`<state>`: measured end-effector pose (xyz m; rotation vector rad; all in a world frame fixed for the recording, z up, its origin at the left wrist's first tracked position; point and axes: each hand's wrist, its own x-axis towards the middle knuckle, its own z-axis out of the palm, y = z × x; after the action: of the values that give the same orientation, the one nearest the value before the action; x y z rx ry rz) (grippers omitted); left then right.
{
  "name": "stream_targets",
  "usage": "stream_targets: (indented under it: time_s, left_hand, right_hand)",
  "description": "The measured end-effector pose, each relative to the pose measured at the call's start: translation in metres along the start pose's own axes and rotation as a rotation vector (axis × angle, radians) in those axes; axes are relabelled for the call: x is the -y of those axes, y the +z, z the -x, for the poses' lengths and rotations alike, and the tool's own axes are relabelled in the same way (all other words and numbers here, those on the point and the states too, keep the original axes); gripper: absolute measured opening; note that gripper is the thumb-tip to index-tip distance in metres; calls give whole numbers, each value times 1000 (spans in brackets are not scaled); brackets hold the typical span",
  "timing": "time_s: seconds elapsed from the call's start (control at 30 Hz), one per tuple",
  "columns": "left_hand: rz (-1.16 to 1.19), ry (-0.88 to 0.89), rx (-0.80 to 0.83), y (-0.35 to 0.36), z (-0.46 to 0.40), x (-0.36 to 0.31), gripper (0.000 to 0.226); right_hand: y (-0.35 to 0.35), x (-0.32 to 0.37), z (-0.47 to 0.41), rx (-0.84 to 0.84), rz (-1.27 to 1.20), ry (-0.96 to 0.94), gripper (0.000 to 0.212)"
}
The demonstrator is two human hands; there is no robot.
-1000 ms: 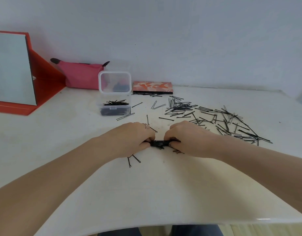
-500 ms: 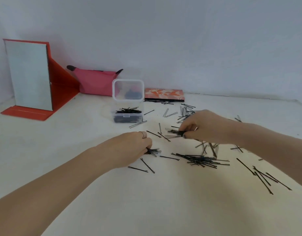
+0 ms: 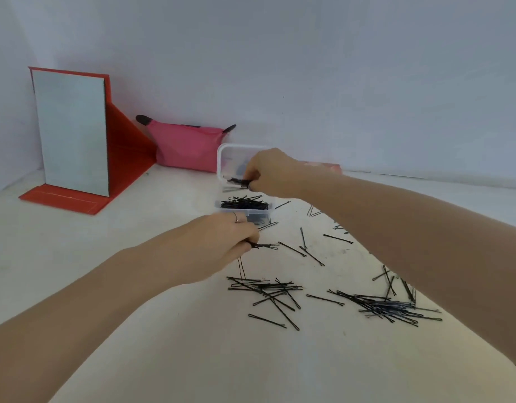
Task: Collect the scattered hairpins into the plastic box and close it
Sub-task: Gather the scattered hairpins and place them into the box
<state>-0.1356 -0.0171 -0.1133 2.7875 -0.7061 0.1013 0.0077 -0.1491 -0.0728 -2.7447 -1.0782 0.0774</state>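
Observation:
A clear plastic box [image 3: 222, 209] stands at the table's middle back, heaped with black hairpins, its lid [image 3: 222, 158] raised upright behind it. My right hand [image 3: 270, 173] hovers just above the box and pinches a small bundle of hairpins [image 3: 236, 181]. My left hand [image 3: 222, 242] is in front of the box and pinches another few hairpins [image 3: 265, 246] just above the table. Several loose hairpins [image 3: 265, 289] lie scattered in front, and a denser pile [image 3: 390, 308] lies to the right under my right forearm.
A red folding mirror stand [image 3: 73, 135] stands at the back left. A pink pouch [image 3: 187, 146] lies against the wall behind the box. An orange patterned case [image 3: 331, 167] peeks out behind my right wrist. The table's [image 3: 163, 359] near part is bare white.
My right hand has carried its bundle of hairpins from the table up over the box. My left hand has lifted its pins and moved toward the box. The view has shifted closer.

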Motion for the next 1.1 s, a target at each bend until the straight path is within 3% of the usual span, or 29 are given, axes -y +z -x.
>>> stream_targets:
  time_s: [0.1,0.33,0.43,0.53,0.7,0.87,1.1]
  left_hand:
    - [29,-2,-52,-11,-6,16,15]
    - [41,-87,-172,-43,-46,45,10]
    - [193,-178,-253,-49,-69,54,8]
    - [282,-230,-293,-35,-88,58,6]
    - [101,-204,-132,8,-78,73,14]
    - [112,-211,-226,15,-67,81,19]
    - [176,-265,-249,25,-64,74,23]
  right_hand:
    - [12,-5,1,61,-26,3,21]
    - [-5,-36,30,-220,-235,100,22]
    - [-2,-59,40,-255,-296,187,20]
    - [2,-71,51,-249,-366,220,20]
    - [16,-69,59,-168,-579,192,16]
    - [24,-45,49,-62,-567,154,14]
    - [25,-31,36,-21,-457,267,11]
